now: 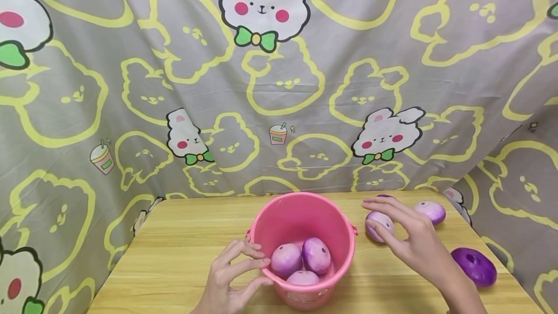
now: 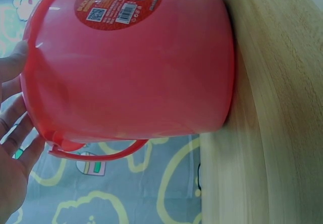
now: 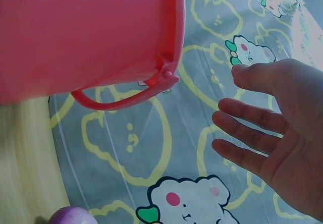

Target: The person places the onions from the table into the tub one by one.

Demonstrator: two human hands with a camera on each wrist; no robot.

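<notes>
A pink bucket (image 1: 289, 212) stands on the table, holding three purple-and-white onions, among them one at the left (image 1: 286, 259) and one at the right (image 1: 317, 256). My left hand (image 1: 231, 273) has its thumb and fingers at the bucket's left rim, lightly gripping it. In the left wrist view, fingers and thumb meet the rim of the bucket (image 2: 136, 77). Over a pale purple onion (image 1: 384, 222) on the table hovers my right hand (image 1: 416, 241), fingers spread and relaxed. The right wrist view shows nothing in that hand (image 3: 282, 133); an onion (image 3: 73, 217) lies below it.
Another pale onion (image 1: 430, 212) lies at the back right, and a dark purple one (image 1: 473, 267) near the table's right edge. Part of one more (image 1: 385, 196) peeks out behind my right hand. A patterned grey cloth (image 1: 283, 86) hangs behind the wooden table (image 1: 187, 246).
</notes>
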